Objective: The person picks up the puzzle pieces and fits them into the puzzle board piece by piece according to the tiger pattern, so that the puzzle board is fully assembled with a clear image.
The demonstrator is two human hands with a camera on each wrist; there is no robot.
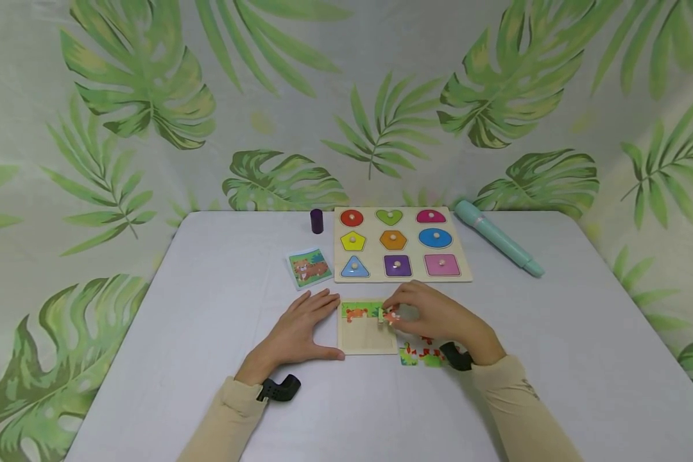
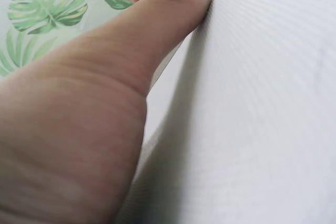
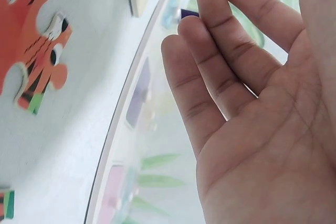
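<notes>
A small wooden puzzle tray [image 1: 365, 340] lies on the table, its upper part filled with pieces showing green leaves and an orange animal [image 1: 356, 313]. My left hand [image 1: 300, 330] rests along its left side, fingers extended to the upper corner and thumb [image 2: 173, 3] at the lower one. Over the tray's upper right, my right hand [image 1: 433, 314] pinches a puzzle piece [image 1: 390, 316] with orange on it, held tilted between thumb and fingertips. Several loose pieces [image 1: 409, 356] lie beside the tray, partly under the right wrist; one shows a striped tiger face [image 3: 44, 51].
Behind the tray stands a wooden shape board [image 1: 375, 266] with knobbed coloured shapes. A picture card [image 1: 310, 267] lies left of it, and a dark purple cylinder [image 1: 317, 222] stands farther back. A teal tube-shaped object [image 1: 496, 240] lies at the back right.
</notes>
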